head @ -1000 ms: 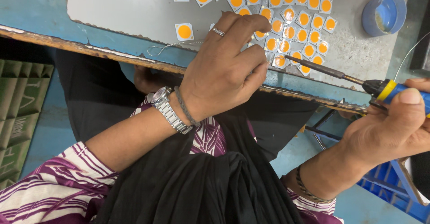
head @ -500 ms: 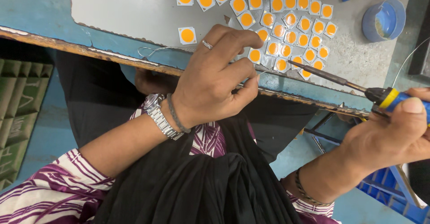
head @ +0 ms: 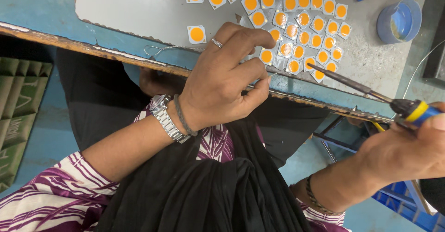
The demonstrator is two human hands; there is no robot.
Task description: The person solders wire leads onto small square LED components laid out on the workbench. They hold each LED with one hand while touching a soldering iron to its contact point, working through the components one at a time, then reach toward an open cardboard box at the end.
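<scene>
Resting at the near edge of the grey surface (head: pixel 139 9), the left hand (head: pixel 227 81) had its fingers curled, thumb and forefinger pinching a thin wire (head: pixel 274 74) that pointed toward a cluster of small square chips (head: pixel 301 25) with orange centres. One chip (head: pixel 197 34) lay apart, just left of the hand. The right hand (head: pixel 408 153) was closed around the yellow-and-blue handle of a soldering iron (head: pixel 371 93), whose tip reached the cluster's lower right edge. A blue round tub (head: pixel 398 21) stood well apart, farther right on the surface.
</scene>
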